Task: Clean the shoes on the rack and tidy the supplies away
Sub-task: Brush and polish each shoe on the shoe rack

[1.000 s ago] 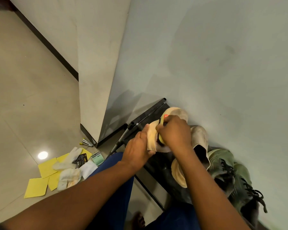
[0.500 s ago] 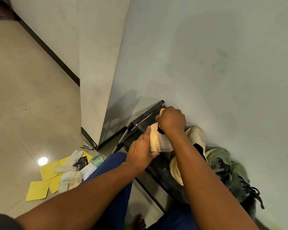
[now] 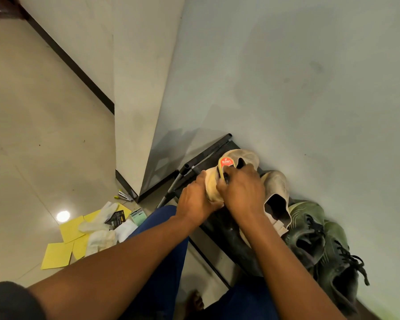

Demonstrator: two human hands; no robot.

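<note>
A cream slip-on shoe (image 3: 245, 158) is held over the left end of the black shoe rack (image 3: 208, 153). My left hand (image 3: 195, 199) grips its heel end. My right hand (image 3: 243, 190) grips a yellow shoe-polish applicator (image 3: 225, 163) with a red KIWI label and holds it against the shoe. The second cream shoe (image 3: 276, 188) lies on the rack just to the right. A pair of green lace-up shoes (image 3: 319, 239) sits further right on the rack.
On the floor to the left lie yellow cloths (image 3: 57, 255), white gloves (image 3: 99, 239), a black packet (image 3: 117, 219), a green sponge (image 3: 138, 215) and a small metal tool (image 3: 124, 196). A wall corner stands just left of the rack. My blue-trousered knees and a bare foot are below.
My right hand has slid back toward me along the cream shoe, uncovering the shoe's toe and the applicator's red label. My left hand kept its hold.
</note>
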